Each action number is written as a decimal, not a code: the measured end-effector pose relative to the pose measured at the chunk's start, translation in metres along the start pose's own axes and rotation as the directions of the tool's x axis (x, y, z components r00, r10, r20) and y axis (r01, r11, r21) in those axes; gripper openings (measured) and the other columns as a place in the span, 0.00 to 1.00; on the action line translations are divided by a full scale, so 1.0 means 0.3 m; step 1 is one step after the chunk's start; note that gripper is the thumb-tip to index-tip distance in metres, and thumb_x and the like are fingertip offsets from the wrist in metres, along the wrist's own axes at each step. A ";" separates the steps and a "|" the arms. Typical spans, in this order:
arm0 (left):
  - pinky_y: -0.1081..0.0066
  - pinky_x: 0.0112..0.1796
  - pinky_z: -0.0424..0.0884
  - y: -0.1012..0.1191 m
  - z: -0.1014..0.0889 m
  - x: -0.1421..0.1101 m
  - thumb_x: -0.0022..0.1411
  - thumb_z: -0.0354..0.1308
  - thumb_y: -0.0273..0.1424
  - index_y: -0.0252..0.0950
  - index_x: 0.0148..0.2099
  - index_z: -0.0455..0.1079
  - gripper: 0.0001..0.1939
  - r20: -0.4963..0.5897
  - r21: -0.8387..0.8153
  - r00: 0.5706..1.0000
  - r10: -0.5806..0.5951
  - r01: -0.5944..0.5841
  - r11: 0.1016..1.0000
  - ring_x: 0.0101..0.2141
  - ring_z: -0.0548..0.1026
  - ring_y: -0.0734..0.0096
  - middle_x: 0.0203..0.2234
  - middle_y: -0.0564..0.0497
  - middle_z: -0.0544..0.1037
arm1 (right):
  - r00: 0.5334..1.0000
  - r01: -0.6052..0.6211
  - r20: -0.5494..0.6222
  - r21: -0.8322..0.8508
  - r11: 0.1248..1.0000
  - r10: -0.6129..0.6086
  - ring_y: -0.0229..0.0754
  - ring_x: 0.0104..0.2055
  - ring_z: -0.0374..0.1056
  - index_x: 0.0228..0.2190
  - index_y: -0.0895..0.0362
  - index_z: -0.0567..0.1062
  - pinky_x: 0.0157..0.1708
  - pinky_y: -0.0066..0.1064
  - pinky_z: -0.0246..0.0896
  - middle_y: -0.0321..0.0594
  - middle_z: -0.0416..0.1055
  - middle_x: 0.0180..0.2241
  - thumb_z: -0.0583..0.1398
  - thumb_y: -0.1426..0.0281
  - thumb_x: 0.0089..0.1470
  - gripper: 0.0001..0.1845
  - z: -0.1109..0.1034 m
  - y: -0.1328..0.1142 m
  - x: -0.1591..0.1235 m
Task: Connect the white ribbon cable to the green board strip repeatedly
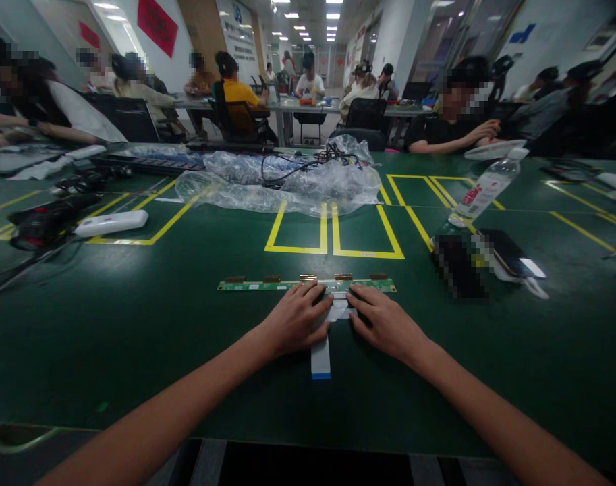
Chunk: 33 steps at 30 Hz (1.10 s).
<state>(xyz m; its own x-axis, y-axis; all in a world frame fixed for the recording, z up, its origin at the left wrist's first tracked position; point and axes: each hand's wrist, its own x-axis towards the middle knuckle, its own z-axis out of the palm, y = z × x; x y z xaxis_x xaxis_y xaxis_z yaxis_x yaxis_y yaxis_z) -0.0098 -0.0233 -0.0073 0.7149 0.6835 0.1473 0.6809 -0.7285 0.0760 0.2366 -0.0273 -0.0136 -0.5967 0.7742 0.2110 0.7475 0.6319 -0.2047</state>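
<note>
A long narrow green circuit board (257, 285) with several gold connectors lies flat on the green table (135, 337). A white flat ribbon cable (320, 356) with a blue tip runs from the board's middle toward me. My left hand (295, 318) rests on the cable's left side, fingers curled and pressed down at the board's connector. My right hand (383, 321) mirrors it on the right side, fingers pinching the cable end against the board.
Crumpled clear plastic wrap (287, 182) with black wires lies beyond yellow floor-tape boxes (332, 233). A water bottle (484, 189) and a phone (510, 253) sit at right, a white bar-shaped device (113, 223) and black gear at left. Other people sit at tables behind.
</note>
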 end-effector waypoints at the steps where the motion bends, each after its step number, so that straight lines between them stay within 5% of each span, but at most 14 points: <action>1: 0.49 0.59 0.63 -0.001 0.001 0.001 0.70 0.50 0.41 0.33 0.65 0.63 0.26 -0.002 -0.002 1.000 -0.004 0.004 1.000 0.61 0.64 0.46 0.61 0.35 0.66 | 1.000 0.006 0.001 -0.002 1.000 -0.006 0.59 0.63 0.62 0.56 0.64 0.74 0.62 0.54 0.59 0.58 0.67 0.61 0.55 0.67 0.64 0.23 0.000 0.003 0.000; 9: 0.50 0.59 0.64 -0.019 0.017 0.011 0.71 0.50 0.38 0.39 0.66 0.61 0.24 -0.001 -0.043 0.998 -0.064 0.063 0.997 0.61 0.64 0.50 0.62 0.41 0.66 | 1.000 0.018 0.007 0.015 1.000 -0.018 0.56 0.63 0.62 0.58 0.61 0.72 0.63 0.54 0.58 0.54 0.67 0.61 0.55 0.67 0.64 0.23 -0.009 0.021 0.008; 17: 0.49 0.65 0.53 -0.054 -0.002 -0.004 0.73 0.47 0.40 0.42 0.72 0.50 0.30 0.094 -0.075 0.995 0.043 -0.036 0.997 0.68 0.54 0.53 0.70 0.42 0.56 | 0.997 0.076 0.011 0.136 0.988 -0.079 0.52 0.66 0.58 0.61 0.59 0.67 0.65 0.51 0.55 0.52 0.64 0.63 0.55 0.68 0.64 0.26 -0.015 0.028 0.013; 24: 0.45 0.62 0.59 -0.065 -0.021 -0.147 0.72 0.47 0.45 0.45 0.71 0.54 0.29 0.102 -0.011 0.977 -0.187 0.189 0.982 0.67 0.59 0.50 0.69 0.43 0.59 | 0.996 0.066 -0.064 0.172 0.983 -0.055 0.52 0.66 0.58 0.60 0.58 0.68 0.64 0.53 0.57 0.52 0.64 0.63 0.55 0.70 0.64 0.24 -0.037 0.027 -0.004; 29: 0.47 0.61 0.62 -0.184 -0.018 -0.371 0.72 0.43 0.46 0.41 0.69 0.60 0.30 0.005 0.110 0.885 -0.466 0.462 0.880 0.65 0.62 0.49 0.66 0.41 0.64 | 0.996 0.051 -0.081 0.195 0.979 -0.036 0.53 0.65 0.59 0.58 0.58 0.71 0.62 0.53 0.59 0.53 0.65 0.62 0.56 0.71 0.63 0.22 -0.043 0.027 -0.015; 33: 0.46 0.56 0.67 -0.354 -0.035 -0.610 0.71 0.39 0.47 0.33 0.66 0.64 0.33 -0.063 0.213 0.725 -0.686 0.682 0.700 0.59 0.69 0.42 0.60 0.36 0.70 | 0.998 0.044 -0.055 0.207 0.977 -0.033 0.53 0.65 0.58 0.58 0.57 0.71 0.62 0.52 0.59 0.52 0.64 0.63 0.56 0.70 0.64 0.22 -0.035 0.026 -0.018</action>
<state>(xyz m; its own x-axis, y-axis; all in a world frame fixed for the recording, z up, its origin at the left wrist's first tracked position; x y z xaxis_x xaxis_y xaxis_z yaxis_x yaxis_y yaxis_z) -0.2145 -0.0715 -0.0319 0.0406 0.9923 0.1171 0.9978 -0.0341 -0.0567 0.2487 -0.0268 -0.0064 -0.6045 0.7496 0.2698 0.6438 0.6591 -0.3887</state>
